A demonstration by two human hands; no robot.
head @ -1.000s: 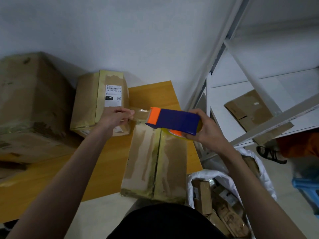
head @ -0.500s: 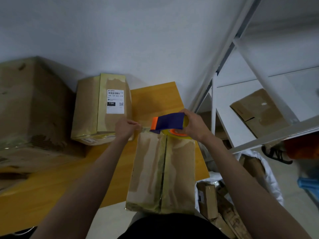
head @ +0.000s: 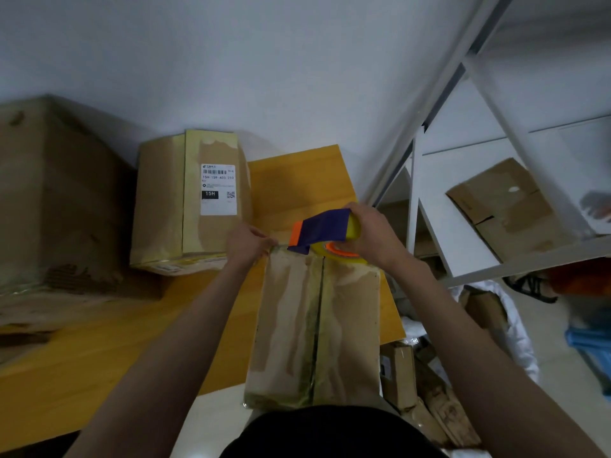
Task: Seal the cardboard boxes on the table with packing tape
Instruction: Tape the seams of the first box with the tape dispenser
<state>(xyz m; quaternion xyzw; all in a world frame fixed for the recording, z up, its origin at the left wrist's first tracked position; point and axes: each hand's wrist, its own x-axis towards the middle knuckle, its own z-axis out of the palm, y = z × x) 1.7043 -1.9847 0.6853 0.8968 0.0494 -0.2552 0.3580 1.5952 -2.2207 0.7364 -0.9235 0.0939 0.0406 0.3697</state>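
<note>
Just starting: near box [head: 314, 325] on the counter [head: 99, 358] has its centre seam untaped, left hand [head: 246, 241] pinching the tape end at its far edge, right hand [head: 370, 233] gripping the dispenser [head: 319, 228]; labelled box [head: 195, 200] far left looks taped.

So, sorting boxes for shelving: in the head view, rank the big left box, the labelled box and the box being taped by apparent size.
1. Big left box, partly cut off.
2 or 3. Box being taped and labelled box: similar, and nearness makes it unsure.
</note>
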